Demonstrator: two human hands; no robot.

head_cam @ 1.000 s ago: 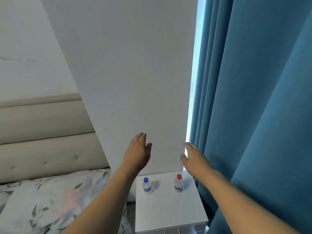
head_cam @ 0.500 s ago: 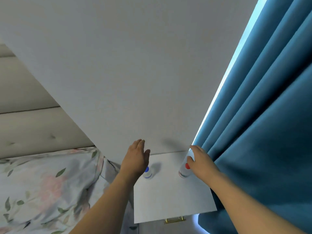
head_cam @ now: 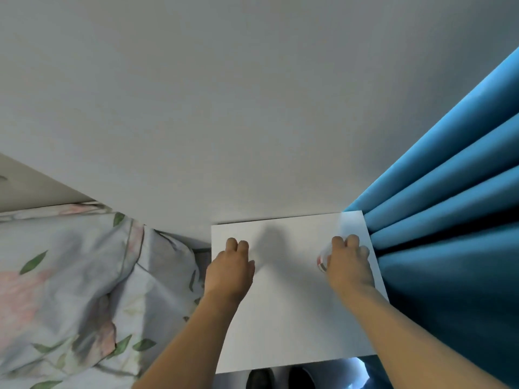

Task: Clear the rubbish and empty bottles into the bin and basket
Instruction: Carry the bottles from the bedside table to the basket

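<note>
Presently, a bottle [head_cam: 323, 258] is grasped by the right hand [head_cam: 348, 263] on the white nightstand [head_cam: 289, 318]; the left hand's [head_cam: 229, 272] finger state cannot be told.

Both hands [head_cam: 229, 272] [head_cam: 348, 265] over white nightstand [head_cam: 292, 318], right gripping bottle [head_cam: 323, 259].

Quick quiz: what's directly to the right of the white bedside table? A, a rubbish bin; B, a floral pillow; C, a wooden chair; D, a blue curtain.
D: the blue curtain hangs in folds against the right edge of the white bedside table, beside the right hand.
</note>
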